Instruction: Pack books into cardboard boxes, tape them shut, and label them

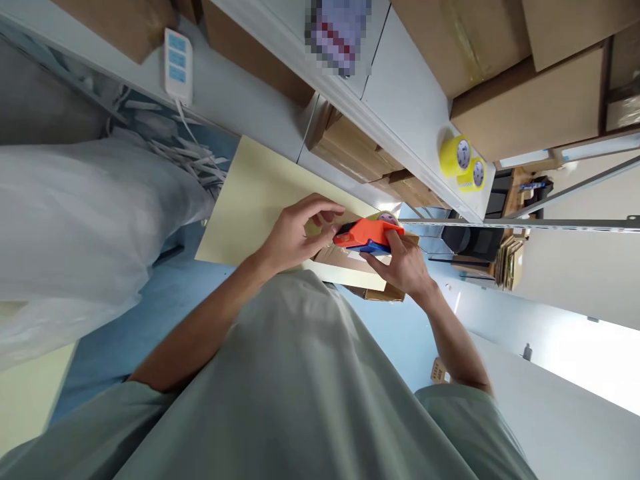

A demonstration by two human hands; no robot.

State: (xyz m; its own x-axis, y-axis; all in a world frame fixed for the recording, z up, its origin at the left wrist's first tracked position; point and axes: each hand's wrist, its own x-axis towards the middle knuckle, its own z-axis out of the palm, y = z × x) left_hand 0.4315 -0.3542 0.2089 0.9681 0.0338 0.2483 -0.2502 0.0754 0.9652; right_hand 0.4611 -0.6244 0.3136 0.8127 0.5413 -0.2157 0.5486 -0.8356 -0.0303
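My right hand (403,267) grips an orange and blue tape dispenser (367,232) above the front part of a pale yellow tabletop (250,200). The dispenser has a dark end that points toward my left hand (295,230). Bent and spaced apart, the fingers of that left hand curve beside this end, with the thumb close to it; whether they touch cannot be made out. Just behind the dispenser shows part of a yellow tape roll (387,217). Below it, a brown cardboard box (345,258) is partly hidden by my hands.
Two yellow tape rolls (455,156) stand on the white shelf (400,87) at right, near large cartons (530,107). More cardboard boxes (350,143) sit under the shelf. At left are a large translucent plastic bag (90,233) and a white power strip (178,67).
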